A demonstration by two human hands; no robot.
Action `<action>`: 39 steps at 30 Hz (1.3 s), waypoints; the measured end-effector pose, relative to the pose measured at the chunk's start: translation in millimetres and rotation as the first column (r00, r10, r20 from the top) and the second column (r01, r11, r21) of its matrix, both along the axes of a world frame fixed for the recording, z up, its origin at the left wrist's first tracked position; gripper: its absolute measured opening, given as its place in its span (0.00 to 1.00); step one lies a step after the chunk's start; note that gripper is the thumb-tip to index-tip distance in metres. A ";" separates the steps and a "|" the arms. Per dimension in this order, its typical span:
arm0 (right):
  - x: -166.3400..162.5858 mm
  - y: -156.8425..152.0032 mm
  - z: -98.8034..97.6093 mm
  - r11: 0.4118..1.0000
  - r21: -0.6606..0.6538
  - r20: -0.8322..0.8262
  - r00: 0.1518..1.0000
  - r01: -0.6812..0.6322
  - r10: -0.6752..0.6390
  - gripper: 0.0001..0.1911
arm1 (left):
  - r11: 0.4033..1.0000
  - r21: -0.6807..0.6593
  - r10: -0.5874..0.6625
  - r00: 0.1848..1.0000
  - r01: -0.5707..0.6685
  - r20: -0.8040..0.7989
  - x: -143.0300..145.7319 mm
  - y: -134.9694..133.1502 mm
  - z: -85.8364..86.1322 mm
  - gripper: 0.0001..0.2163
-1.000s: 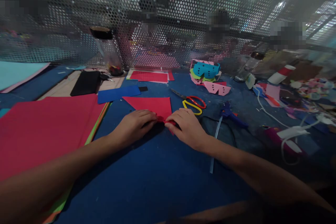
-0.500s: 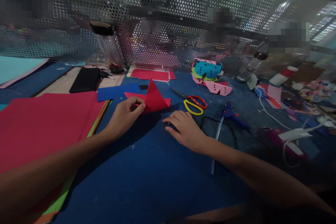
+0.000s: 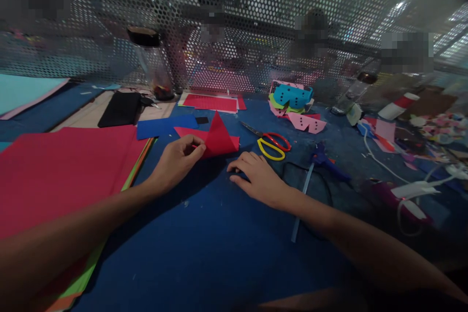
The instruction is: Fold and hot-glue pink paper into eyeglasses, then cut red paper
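Observation:
My left hand [image 3: 177, 160] pinches the left edge of a folded piece of red paper [image 3: 218, 137], whose pointed flap stands upright above the blue table. To its right, my right hand [image 3: 258, 178] rests low over the table, fingers apart and slightly curled, with nothing in them. Just beyond that hand lie scissors [image 3: 271, 145] with one red and one yellow handle loop, blades pointing away to the left. A blue glue gun [image 3: 325, 162] lies right of the scissors, and a clear glue stick [image 3: 306, 183] extends from it, partly passing behind my right forearm.
Large red sheets [image 3: 69, 170] are stacked at left. Behind are a blue strip [image 3: 166, 126], a black phone-like slab [image 3: 120, 109], a glass jar [image 3: 155, 66] and cut paper shapes [image 3: 292, 97]. Cables and a white power strip [image 3: 417, 187] lie right. A perforated metal screen [image 3: 252, 24] closes the back.
The view has shifted slightly, so most things sit a little further right. Both hands keep nearly the same pose, the left still pinching the red paper.

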State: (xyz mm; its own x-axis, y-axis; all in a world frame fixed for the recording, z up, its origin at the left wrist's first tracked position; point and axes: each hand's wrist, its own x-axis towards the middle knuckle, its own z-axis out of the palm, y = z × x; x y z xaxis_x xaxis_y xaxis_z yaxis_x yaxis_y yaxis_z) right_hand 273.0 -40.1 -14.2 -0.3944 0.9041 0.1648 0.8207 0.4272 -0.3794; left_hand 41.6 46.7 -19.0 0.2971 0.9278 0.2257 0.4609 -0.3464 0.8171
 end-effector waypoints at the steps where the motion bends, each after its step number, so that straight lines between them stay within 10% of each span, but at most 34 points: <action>1: -0.3 0.7 -0.1 1.000 -0.002 -0.003 1.000 0.001 -0.001 0.07 | 1.000 0.002 -0.002 1.000 0.002 -0.002 -0.1 -0.2 0.1 0.11; 39: -0.5 2.9 -4.8 0.999 -0.040 -0.142 0.989 0.037 -0.042 0.05 | 0.999 0.030 -0.014 1.000 0.015 -0.025 0.1 -1.4 0.0 0.10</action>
State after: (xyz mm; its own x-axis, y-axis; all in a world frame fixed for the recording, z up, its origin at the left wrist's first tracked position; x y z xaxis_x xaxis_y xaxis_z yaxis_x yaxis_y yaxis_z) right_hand 272.5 -37.2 -19.0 -0.3330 0.9251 0.1825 0.7729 0.3787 -0.5091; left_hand 41.7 45.3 -19.0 0.3167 0.9161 0.2457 0.4756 -0.3775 0.7945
